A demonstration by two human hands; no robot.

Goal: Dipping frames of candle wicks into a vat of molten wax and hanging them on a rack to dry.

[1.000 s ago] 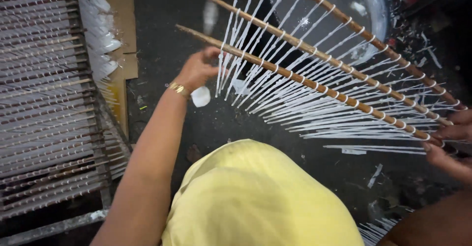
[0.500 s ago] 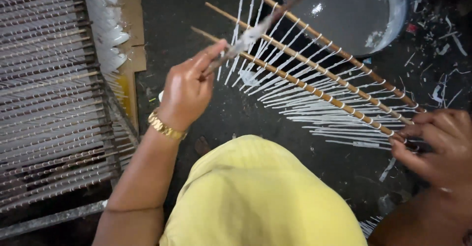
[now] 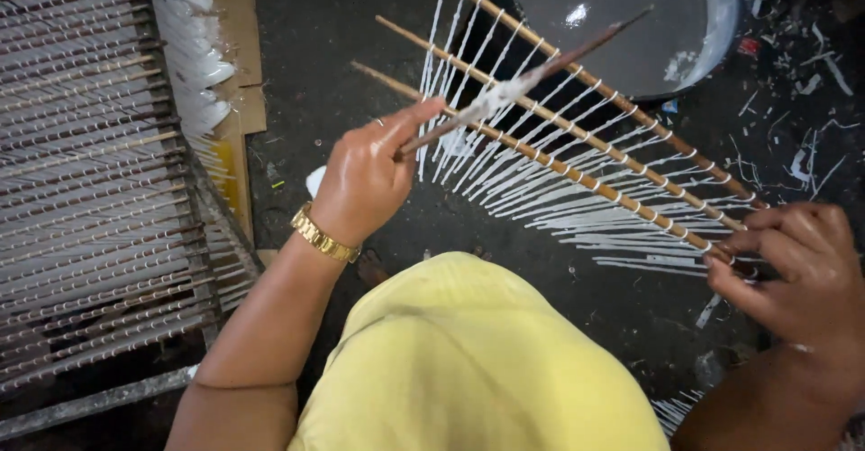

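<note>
Left hand (image 3: 365, 181): fingers pinched on a thin wax-caked stick (image 3: 523, 77) angled toward 2 o'clock, wrist bent, gold bracelet (image 3: 324, 235) at 7 o'clock. Right hand (image 3: 797, 266): fingers curled around the near ends of three wooden rods (image 3: 577, 136) strung with white tapers, forearm running to 6 o'clock. Wax basin (image 3: 721, 18) at 1 o'clock; loaded rack (image 3: 90, 172) at 9 o'clock.

Three wooden rods (image 3: 577, 131), one basin (image 3: 712, 27)

Small candle-making workshop: rack of wax-coated sticks (image 3: 90, 172), basin of white wax (image 3: 631, 18), dark floor (image 3: 360, 18) littered with wax scraps.
</note>
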